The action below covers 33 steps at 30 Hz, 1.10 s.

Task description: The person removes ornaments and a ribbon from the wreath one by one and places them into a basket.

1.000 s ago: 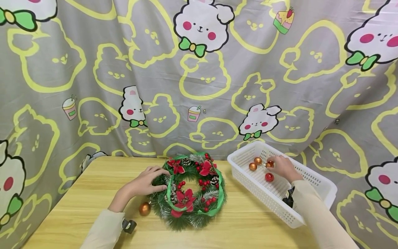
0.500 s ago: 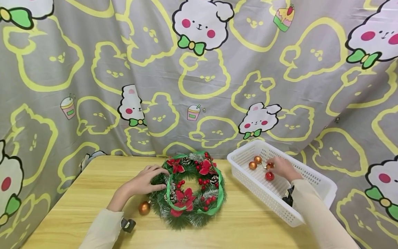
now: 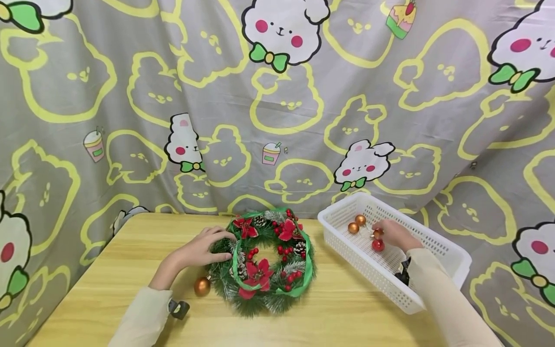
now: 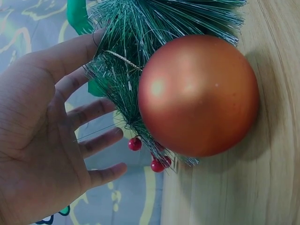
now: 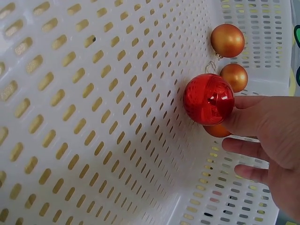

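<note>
Left hand point(image 3: 200, 250) rests spread on the green pine wreath point(image 3: 265, 260), steadying it, while right hand point(image 3: 392, 233) seemingly pinches a small orange bauble point(image 5: 216, 130) inside the white perforated basket point(image 3: 433, 284).

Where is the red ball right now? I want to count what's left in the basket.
In the head view the red ball lies in the white basket on the right, just under the right hand, near three orange balls.

Backdrop: grey cloth point(image 3: 243, 120) printed with yellow bear outlines, white bunnies with green bows, and drink cups, hanging in folds. Desk point(image 3: 108, 279): light wood grain, evenly lit.
</note>
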### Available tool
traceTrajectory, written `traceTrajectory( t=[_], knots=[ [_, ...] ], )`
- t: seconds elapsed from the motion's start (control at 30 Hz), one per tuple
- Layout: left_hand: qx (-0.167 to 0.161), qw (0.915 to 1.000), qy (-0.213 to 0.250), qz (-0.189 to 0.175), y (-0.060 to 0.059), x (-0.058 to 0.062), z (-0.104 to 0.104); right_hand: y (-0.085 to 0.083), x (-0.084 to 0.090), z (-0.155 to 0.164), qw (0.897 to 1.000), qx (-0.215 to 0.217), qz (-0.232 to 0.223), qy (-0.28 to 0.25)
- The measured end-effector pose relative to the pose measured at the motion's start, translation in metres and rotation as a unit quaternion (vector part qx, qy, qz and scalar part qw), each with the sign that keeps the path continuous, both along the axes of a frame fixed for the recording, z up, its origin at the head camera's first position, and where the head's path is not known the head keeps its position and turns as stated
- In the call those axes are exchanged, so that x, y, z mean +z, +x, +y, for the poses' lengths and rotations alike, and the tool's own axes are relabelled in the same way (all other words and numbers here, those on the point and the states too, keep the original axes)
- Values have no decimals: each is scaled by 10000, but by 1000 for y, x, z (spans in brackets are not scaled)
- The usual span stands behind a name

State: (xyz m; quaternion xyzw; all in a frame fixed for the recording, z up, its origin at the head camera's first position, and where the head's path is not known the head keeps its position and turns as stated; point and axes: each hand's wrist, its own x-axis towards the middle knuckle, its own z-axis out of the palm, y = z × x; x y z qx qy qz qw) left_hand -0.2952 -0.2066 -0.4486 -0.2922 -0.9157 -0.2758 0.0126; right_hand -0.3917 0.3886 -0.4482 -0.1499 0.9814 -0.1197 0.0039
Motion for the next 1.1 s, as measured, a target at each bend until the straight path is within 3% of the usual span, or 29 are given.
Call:
traceTrajectory(
  t=[0.23,0.83,1.0,1.1],
  knots=[
    [6,10000,-73,-52,0,2,0,0,1,-2,9999,-69,-101,-33],
    [-225,9992,-158,-304,-11,12,0,0,26,-8,9997,-42,-219,-102],
    [-344,9982,-233,-427,-16,13,-2,0,40,-14,9997,203,100,78],
    [-421,9980,-202,-432,-17,13,-3,4,56,-25,9971,484,585,54]
  ],
)
